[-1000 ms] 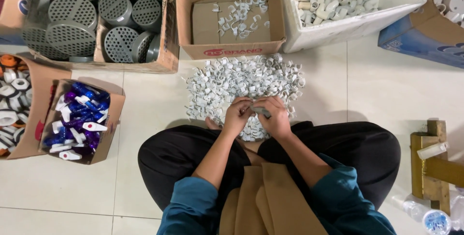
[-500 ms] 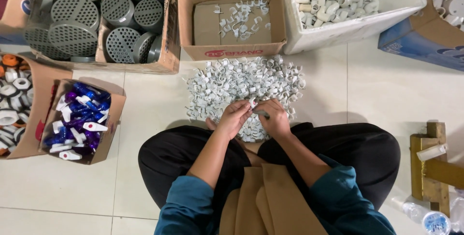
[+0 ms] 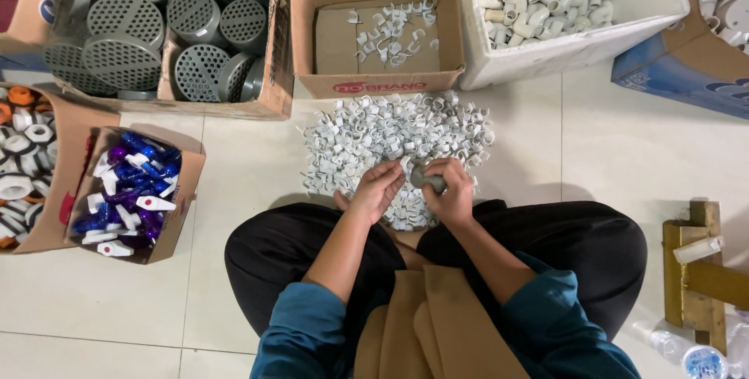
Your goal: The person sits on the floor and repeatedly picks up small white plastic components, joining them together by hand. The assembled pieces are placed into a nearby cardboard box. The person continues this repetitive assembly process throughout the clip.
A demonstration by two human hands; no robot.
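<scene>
White clips (image 3: pixel 386 32) in cardboard box (image 3: pixel 312 36)

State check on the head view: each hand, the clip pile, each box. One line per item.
left hand: fingers curled over the clip pile
right hand: gripping a small grey tool
grey tool: held
white clip pile: loose on floor
cardboard box: open, few clips
white foam box: open, white pipe elbows

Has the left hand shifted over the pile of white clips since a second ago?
Yes. Against the open cardboard box, the left hand has slid slightly back toward the person, over the white clips.
</scene>
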